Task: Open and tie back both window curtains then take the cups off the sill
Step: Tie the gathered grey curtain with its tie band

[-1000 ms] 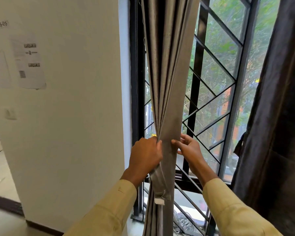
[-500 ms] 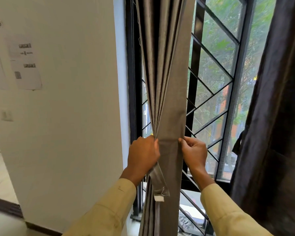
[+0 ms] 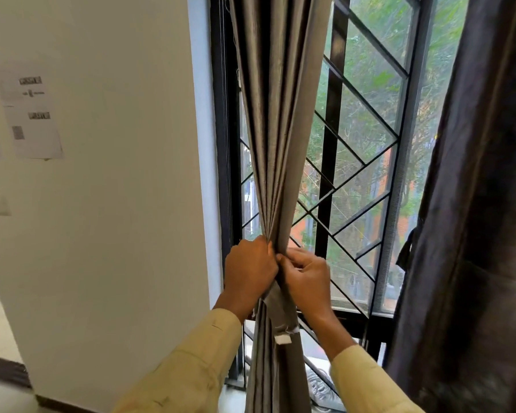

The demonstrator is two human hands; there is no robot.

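The left curtain [image 3: 276,114], grey and pleated, hangs bunched into a narrow column in front of the window's left side. My left hand [image 3: 249,271] and my right hand [image 3: 306,278] both grip it at the pinched waist, thumbs touching. A grey tie-back strip [image 3: 282,311] with a white tag at its end hangs below my hands. The right curtain [image 3: 474,234], dark brown, hangs loose at the right. No cups are visible; the sill is hidden behind my arms and the fabric.
A black diamond-pattern window grille [image 3: 358,180] stands behind the curtains, trees outside. A white wall [image 3: 116,204] with taped papers [image 3: 32,114] and a switch fills the left. Floor shows at the lower left.
My right hand has moved left across the front of the curtain and closed against my left hand, squeezing the bundle narrower. The view shifted slightly to the right.
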